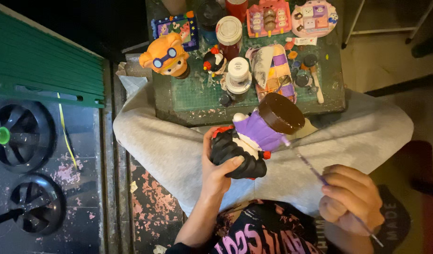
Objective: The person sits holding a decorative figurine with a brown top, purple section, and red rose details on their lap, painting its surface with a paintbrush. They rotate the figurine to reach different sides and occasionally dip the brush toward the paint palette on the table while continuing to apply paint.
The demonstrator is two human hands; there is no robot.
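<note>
White-lidded red jar [229, 31] and white-capped bottle [238, 75] on green table [197, 101]

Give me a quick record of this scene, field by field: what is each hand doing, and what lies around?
left hand: grips a painted figurine, black, purple and brown, tilted over the lap
right hand: holds a thin paintbrush, tip at the figurine's purple part
table: green mat, paint-stained
on table: paint palette, paint jars, orange figurine
left side: green slatted board
</note>
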